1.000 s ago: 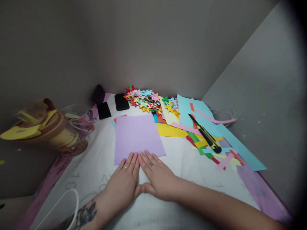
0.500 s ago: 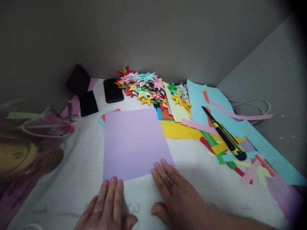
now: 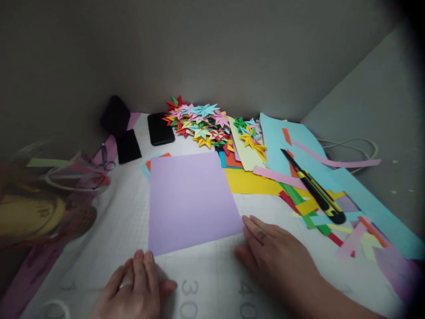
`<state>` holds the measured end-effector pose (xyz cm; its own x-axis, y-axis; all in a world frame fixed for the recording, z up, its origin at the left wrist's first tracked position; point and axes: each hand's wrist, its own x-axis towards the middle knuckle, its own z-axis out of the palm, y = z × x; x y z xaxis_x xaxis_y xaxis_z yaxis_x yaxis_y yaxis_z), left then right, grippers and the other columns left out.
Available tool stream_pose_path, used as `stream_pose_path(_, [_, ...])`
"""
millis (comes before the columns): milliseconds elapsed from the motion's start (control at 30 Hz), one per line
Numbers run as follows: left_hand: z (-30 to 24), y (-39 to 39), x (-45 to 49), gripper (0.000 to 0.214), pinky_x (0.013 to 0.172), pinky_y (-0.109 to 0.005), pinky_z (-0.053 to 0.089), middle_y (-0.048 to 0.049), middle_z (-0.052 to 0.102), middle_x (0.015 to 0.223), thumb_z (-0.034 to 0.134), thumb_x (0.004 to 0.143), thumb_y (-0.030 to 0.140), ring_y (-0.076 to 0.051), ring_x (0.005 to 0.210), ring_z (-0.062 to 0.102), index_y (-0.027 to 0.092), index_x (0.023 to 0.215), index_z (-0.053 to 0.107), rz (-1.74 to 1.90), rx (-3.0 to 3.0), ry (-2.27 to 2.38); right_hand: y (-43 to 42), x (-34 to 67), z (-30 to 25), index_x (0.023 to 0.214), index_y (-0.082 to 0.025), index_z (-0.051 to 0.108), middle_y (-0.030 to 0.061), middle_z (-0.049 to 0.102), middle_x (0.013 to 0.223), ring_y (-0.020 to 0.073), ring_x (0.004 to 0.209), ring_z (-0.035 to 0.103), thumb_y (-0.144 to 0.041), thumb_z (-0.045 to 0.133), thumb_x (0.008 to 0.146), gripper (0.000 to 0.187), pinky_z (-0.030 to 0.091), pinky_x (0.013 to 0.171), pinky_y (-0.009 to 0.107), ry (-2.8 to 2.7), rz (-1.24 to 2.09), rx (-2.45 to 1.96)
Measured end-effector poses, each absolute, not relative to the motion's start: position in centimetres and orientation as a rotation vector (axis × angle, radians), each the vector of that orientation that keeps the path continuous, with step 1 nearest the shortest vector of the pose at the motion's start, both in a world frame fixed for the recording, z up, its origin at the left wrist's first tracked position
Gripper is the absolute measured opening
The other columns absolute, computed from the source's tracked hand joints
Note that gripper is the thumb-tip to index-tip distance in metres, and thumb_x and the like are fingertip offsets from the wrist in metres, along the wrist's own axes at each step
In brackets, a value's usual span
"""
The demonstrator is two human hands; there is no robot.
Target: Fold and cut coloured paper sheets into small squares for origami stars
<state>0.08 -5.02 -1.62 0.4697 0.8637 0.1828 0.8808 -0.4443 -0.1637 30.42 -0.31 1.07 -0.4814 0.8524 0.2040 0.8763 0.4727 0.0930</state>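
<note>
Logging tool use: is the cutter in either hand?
No: the cutter lies on colored paper, apart from the left hand and right hand.

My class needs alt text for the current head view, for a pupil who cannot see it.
The left hand and right hand are at the near corners of a purple paper sheet on a white, numbered surface. Beyond it lie paper stars and a black phone; to the right, a knife lies on scattered coloured paper.

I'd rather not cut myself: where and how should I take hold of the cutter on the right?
By the handle, probably with the right hand coming from the near side: the cutter lies slantwise across paper strips, rounded butt end toward you and blade pointing away.
</note>
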Motion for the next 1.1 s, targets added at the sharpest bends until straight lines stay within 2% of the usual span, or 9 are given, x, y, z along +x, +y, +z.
stream_pose_path(133, [1.8, -2.4, 1.1, 0.035, 0.060, -0.041, 0.049, -0.0063, 0.066, 0.062, 0.047, 0.088, 0.043, -0.024, 0.053, 0.062, 0.022, 0.068, 0.067, -0.044, -2.586, -1.586, 0.3, 30.2, 1.0, 0.073, -0.019, 0.073, 0.0105, 0.074, 0.102, 0.0287, 0.097, 0.068, -0.031, 0.048, 0.092, 0.034, 0.054, 0.082, 0.044, -2.381, -0.247, -1.450])
stream_pose_path(233, [2.8, -1.1, 1.7, 0.038, 0.053, -0.037, 0.046, -0.0053, 0.059, 0.055, 0.045, 0.090, 0.041, -0.024, 0.053, 0.059, 0.022, 0.062, 0.062, -0.096, -2.435, -1.730, 0.1, 29.7, 1.4, 0.069, -0.020, 0.070, 0.0086, 0.070, 0.113, 0.0295, 0.112, 0.061, -0.032, 0.051, 0.091, 0.032, 0.049, 0.093, 0.047, -2.437, -0.140, -1.183])
stream_pose_path(367, [1.5, -0.1, 1.7, 0.027, 0.077, -0.042, 0.052, -0.0137, 0.067, 0.101, 0.051, 0.088, 0.037, -0.028, 0.093, 0.063, 0.017, 0.095, 0.067, -0.317, -2.539, -1.663, -0.3, 29.4, 1.6, 0.078, -0.016, 0.071, 0.0105, 0.064, 0.124, 0.0310, 0.122, 0.053, -0.040, 0.052, 0.091, 0.033, 0.045, 0.100, 0.048, -2.640, 0.032, -0.922])
stream_pose_path(500, [-0.2, 0.4, 1.1, 0.054, 0.100, -0.049, 0.043, -0.0161, 0.050, 0.139, 0.057, 0.085, 0.043, -0.032, 0.127, 0.047, 0.016, 0.131, 0.051, -0.364, -2.744, -1.506, 0.2, 29.6, 1.4, 0.096, -0.013, 0.071, 0.0128, 0.054, 0.137, 0.0338, 0.131, 0.043, -0.046, 0.055, 0.089, 0.037, 0.041, 0.104, 0.051, -2.719, 0.091, -0.948])
stream_pose_path(667, [0.0, 0.5, 0.6, 0.053, 0.103, -0.050, 0.042, -0.0163, 0.044, 0.144, 0.055, 0.087, 0.039, -0.033, 0.131, 0.042, 0.018, 0.135, 0.045, -0.402, -2.780, -1.538, 0.9, 29.4, 1.7, 0.117, -0.014, 0.066, 0.0127, 0.045, 0.144, 0.0355, 0.135, 0.037, -0.052, 0.064, 0.082, 0.052, 0.036, 0.108, 0.055, -2.803, 0.262, -1.115])
stream_pose_path(800, [1.5, -0.6, 0.3, 0.063, 0.106, -0.056, 0.036, -0.0136, 0.022, 0.154, 0.055, 0.086, 0.024, -0.037, 0.141, 0.024, 0.027, 0.143, 0.028, -0.899, -2.550, -1.504, 0.9, 29.7, 1.5, 0.116, -0.013, 0.066, 0.0155, 0.051, 0.139, 0.0301, 0.128, 0.048, -0.038, 0.057, 0.089, 0.038, 0.040, 0.105, 0.052, -2.639, 0.260, -1.017])
stream_pose_path(933, [2.2, -2.4, 1.0, 0.074, 0.108, -0.059, 0.032, -0.0058, 0.022, 0.153, 0.055, 0.082, 0.011, -0.035, 0.142, 0.022, 0.040, 0.142, 0.024, -1.247, -2.368, -1.352, 1.5, 31.4, 0.7, 0.120, -0.018, 0.063, 0.0157, 0.057, 0.133, 0.0253, 0.123, 0.054, -0.029, 0.048, 0.093, 0.033, 0.046, 0.100, 0.046, -2.116, 0.223, -1.061])
stream_pose_path(1033, [2.1, -3.0, 3.2, 0.062, 0.109, -0.057, 0.032, -0.0094, 0.027, 0.152, 0.053, 0.087, 0.016, -0.032, 0.140, 0.029, 0.037, 0.140, 0.028, -1.419, -2.579, -1.584, 2.3, 32.2, 0.0, 0.133, -0.022, 0.054, 0.0147, 0.057, 0.133, 0.0270, 0.128, 0.049, -0.039, 0.044, 0.095, 0.043, 0.044, 0.101, 0.050, -1.695, 0.412, -1.242])
stream_pose_path(1100, [1.8, -2.7, 5.2, 0.060, 0.108, -0.055, 0.034, -0.0161, 0.028, 0.151, 0.052, 0.091, 0.028, -0.031, 0.137, 0.035, 0.029, 0.143, 0.023, -1.695, -2.775, -2.001, 2.3, 31.7, -0.2, 0.146, -0.020, 0.035, 0.0152, 0.045, 0.144, 0.0252, 0.133, 0.042, -0.044, 0.029, 0.099, 0.053, 0.045, 0.100, 0.048, -1.572, 0.629, -1.220])
